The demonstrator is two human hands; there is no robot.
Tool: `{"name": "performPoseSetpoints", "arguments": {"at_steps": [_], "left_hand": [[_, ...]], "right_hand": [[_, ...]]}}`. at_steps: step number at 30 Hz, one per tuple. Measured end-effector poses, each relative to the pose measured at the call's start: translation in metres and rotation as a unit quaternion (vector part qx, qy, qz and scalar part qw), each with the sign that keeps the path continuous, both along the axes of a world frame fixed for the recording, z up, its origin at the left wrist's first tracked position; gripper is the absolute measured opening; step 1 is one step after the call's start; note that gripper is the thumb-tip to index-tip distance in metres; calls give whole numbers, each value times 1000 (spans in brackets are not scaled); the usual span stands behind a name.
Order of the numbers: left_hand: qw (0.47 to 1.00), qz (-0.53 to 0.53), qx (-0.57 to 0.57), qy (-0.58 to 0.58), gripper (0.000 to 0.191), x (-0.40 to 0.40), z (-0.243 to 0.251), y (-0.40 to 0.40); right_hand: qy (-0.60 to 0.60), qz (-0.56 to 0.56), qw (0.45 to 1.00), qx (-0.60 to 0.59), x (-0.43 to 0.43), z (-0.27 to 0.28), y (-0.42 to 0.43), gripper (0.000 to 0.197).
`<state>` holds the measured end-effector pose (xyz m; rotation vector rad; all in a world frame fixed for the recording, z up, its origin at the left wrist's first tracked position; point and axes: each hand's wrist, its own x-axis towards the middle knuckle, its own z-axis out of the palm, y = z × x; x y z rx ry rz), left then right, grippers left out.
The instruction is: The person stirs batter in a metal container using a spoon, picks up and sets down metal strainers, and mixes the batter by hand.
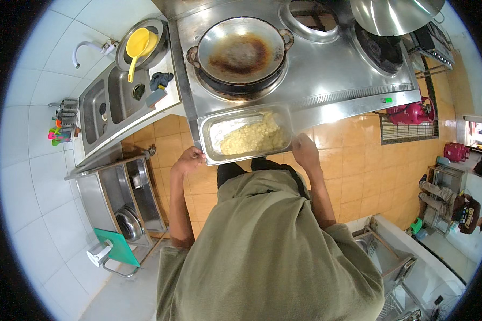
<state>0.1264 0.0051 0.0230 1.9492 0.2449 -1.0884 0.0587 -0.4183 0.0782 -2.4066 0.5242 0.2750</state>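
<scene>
A rectangular stainless steel pan (206, 138) is at the front edge of the steel stove, in front of my body. A lumpy, pale yellow food mass (253, 138) lies in it, mostly towards its right side. My left hand (189, 160) grips the pan's near left corner with the fingertips. At the right end my right hand (304, 151) holds the rim, its fingers partly hidden. Just beyond the pan, a two-handled metal wok (241, 52) with a browned bottom sits on the left burner.
A double sink (122, 94) is on the left, with a yellow strainer (137, 44) over a round basin behind it. A large metal pot (393, 16) stands at the back right. Metal shelving (104, 200) is at lower left. Another person (462, 208) is far off at the right.
</scene>
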Motion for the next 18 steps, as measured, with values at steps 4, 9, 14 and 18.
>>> {"name": "performPoseSetpoints", "arguments": {"at_steps": [4, 9, 14, 18], "left_hand": [[996, -13, -30, -85, 24, 3, -19, 10], [989, -94, 51, -103, 16, 13, 3, -12], [992, -67, 41, -99, 18, 10, 8, -12], [985, -52, 6, -164, 17, 2, -11, 1]], "right_hand": [[-35, -21, 999, -5, -3, -16, -3, 29], [-76, -19, 997, 9, 1, -32, -15, 31], [-20, -28, 999, 23, 8, -25, -14, 31], [-27, -25, 999, 23, 12, -30, -8, 31]]}}
